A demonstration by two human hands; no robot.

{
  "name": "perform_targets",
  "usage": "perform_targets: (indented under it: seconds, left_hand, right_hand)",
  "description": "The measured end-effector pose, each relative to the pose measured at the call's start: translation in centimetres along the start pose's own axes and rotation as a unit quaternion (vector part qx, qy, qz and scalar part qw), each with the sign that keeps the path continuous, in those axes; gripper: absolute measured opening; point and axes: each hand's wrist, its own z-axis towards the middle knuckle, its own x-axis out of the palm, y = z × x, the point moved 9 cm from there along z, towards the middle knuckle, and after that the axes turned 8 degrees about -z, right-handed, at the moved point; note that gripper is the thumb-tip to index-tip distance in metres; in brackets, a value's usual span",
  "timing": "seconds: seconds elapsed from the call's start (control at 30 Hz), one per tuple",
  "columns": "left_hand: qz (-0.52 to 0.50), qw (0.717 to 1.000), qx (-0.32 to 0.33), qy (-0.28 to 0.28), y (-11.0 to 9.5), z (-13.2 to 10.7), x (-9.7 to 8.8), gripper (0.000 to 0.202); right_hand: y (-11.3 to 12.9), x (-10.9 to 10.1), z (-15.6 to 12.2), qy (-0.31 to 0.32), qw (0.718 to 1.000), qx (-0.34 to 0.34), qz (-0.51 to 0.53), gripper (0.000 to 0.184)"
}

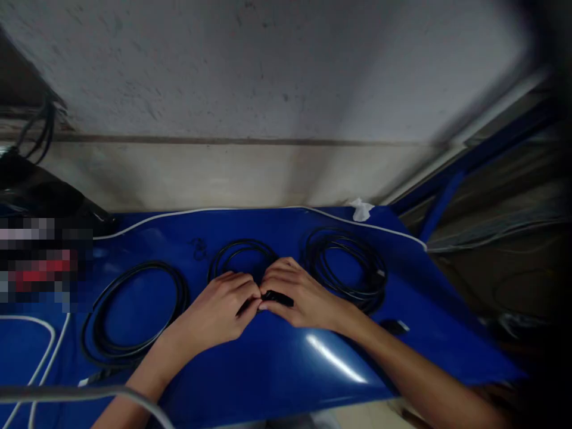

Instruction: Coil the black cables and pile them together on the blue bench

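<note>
At the middle of the blue table, my left hand (232, 298) and my right hand (292, 292) meet fingertip to fingertip. Both are closed on a black cable (241, 243), whose small coil lies just behind them. A thick black end piece (277, 298) of it shows between the right thumb and fingers; its exact form is partly hidden. Left of my hands lies a larger black cable coil (102, 322) with a connector near my left forearm. Another coiled black cable (348, 262) rests behind my right wrist, and a black connector (394, 326) with a pale tip is beside my right forearm.
The blue table (268, 375) stands against a grey wall. A white cable (201, 210) runs along its back edge, near a crumpled white scrap (361, 210). Small black loops (199, 249) lie behind the left hand. A black object (49, 190) stands at far left; a grey cable (89, 392) crosses the front.
</note>
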Motion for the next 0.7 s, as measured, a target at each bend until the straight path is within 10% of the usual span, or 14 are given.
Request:
perform_targets:
  seconds: [0.7]
  left_hand:
    - [-0.050,0.999,-0.013,0.011,-0.25,-0.32,-1.05,0.018]
  right_hand:
    - [-0.20,-0.29,-0.06,-0.018,0.999,0.023,0.015,0.008]
